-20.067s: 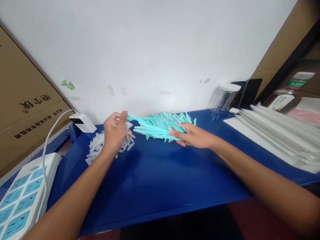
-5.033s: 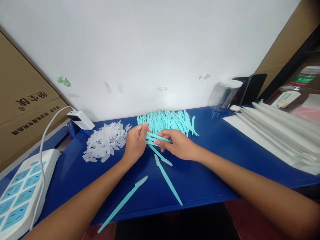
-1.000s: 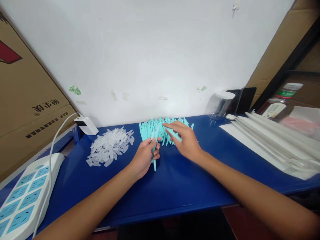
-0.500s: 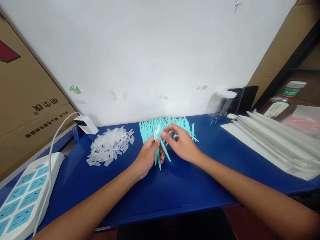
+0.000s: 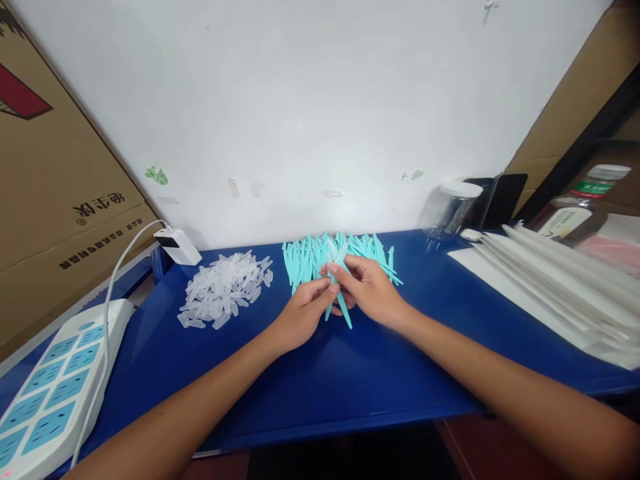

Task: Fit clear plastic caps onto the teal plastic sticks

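My left hand [image 5: 303, 317] is closed around a few slim turquoise eyebrow razors [image 5: 344, 313], their tapered handles pointing down toward me. Pressed against the same bunch, my right hand [image 5: 373, 290] has its thumb and fingertips pinched on one razor near its pale, translucent upper end. The fingers partly hide how many are held. Just behind the hands, a wide heap of turquoise razors [image 5: 299, 259] lies along the wall. To the left sits a pile of translucent white blade caps [image 5: 223, 287], apart from both hands.
On the blue table [image 5: 310, 393], a white power strip [image 5: 75, 360] and a small white cabled device [image 5: 179, 245] stand at left. At right are a lidded clear jar [image 5: 447, 210], stacked white sheets or bags [image 5: 545, 287] and a bottle [image 5: 575, 207]. Cardboard [image 5: 55, 173] borders the left.
My right hand has come down and closed in on the razors in my left. The bunch has shifted slightly right, its handles now crossing. The whole view has drifted a little.
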`<state>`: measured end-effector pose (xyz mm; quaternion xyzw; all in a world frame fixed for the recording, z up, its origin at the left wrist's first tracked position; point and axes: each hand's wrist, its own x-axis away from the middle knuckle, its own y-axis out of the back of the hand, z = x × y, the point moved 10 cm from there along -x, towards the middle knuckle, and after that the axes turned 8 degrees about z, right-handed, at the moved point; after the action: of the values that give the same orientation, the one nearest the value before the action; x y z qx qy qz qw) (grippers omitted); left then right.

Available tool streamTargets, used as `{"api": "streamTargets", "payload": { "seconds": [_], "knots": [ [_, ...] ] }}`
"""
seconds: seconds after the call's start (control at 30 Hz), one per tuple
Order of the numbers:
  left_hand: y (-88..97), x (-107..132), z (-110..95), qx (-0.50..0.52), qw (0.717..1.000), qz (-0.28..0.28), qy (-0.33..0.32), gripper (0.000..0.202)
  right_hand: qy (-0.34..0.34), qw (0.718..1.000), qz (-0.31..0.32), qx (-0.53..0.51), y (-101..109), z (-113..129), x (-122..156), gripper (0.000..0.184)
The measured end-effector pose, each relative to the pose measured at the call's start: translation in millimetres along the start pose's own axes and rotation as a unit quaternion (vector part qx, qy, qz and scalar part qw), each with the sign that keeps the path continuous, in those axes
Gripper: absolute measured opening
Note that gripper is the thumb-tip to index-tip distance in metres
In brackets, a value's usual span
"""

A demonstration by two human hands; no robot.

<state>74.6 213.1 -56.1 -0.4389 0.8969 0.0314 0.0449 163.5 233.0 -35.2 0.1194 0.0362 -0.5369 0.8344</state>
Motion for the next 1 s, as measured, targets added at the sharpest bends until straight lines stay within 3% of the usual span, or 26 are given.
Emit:
{"api": "streamTargets", "payload": {
  "seconds": [0.07,0.13,0.23,0.3,0.4,0.5,0.73,0.9,1.0],
  "knots": [
    [4.7,0.5,6.8,-0.026,0.999,-0.010,0.022,0.045,0.006,1.000,-0.005,-0.019,3.5,2.0,-1.5,0.048],
    [18.9,3.9,7.2,-0.094,0.993,-0.062,0.039,0.047,0.024,0.999,-0.014,-0.018,8.7,8.0,-2.4,0.048],
    [42.8,15.0,-15.3,-0.206,0.963,-0.173,0.004,0.033,0.050,0.998,-0.028,0.017,16.2,19.1,-1.1,0.046],
    [47.4,20.4,-31.7,-0.198,0.959,-0.199,-0.047,0.028,0.054,0.998,0.008,0.034,10.7,22.7,0.3,0.046],
    [44.9,22.2,-43.0,-0.151,0.967,-0.182,-0.094,0.036,0.030,0.992,0.108,0.065,-10.2,18.1,4.3,0.047],
    [39.1,19.5,-41.6,-0.181,0.967,-0.157,-0.088,0.035,0.032,0.977,0.166,0.131,-26.2,14.1,8.5,0.048],
    [49.8,13.5,-24.4,-0.178,0.967,-0.173,-0.056,0.033,0.033,0.963,0.174,0.203,-26.3,13.2,6.2,0.049],
    [71.5,9.9,-28.7,-0.150,0.964,-0.206,-0.074,0.036,0.007,0.966,0.173,0.193,-15.1,12.2,3.2,0.047],
    [81.0,6.9,-29.8,-0.147,0.967,-0.195,-0.076,0.038,-0.004,0.967,0.166,0.195,-9.9,9.1,-0.2,0.047]
  ]
}}
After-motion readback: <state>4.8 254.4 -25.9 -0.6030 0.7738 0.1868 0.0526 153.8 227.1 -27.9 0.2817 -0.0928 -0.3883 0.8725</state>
